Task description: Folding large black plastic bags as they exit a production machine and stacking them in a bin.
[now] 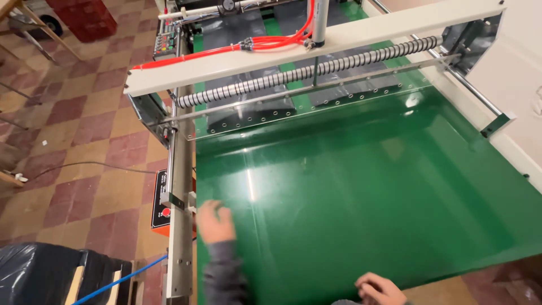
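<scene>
- Nearest the camera, the right hand (377, 289) sits at the near edge of the green conveyor belt (361, 186), fingers curled inward; it holds nothing visible, and whether it touches the belt cannot be told.
- Left hand (215, 221) lies over the near-left corner of the belt, just beside the metal side rail (181, 214). It is motion-blurred; the fingers appear loosely spread and no object is in its grasp. A dark grey sleeve (223, 277) covers the forearm.
- Belt surface is glossy, reflects overhead light, and extends from the near edge to the far machine frame.
- Across the far end of the belt runs a cream crossbeam (316, 48), with red hoses (271, 42) on top of it.
- Below the crossbeam sits a black-and-white ribbed roller (307, 70), and under that a clear guard panel (293, 107) with a row of small holes.
- On the left rail, an orange control box (161, 212) carries a red button.
- Left of the machine, a blue cable (121, 279) crosses the chequered tile floor (84, 141).
- At the near-left corner lies a black plastic bag (39, 271).
</scene>
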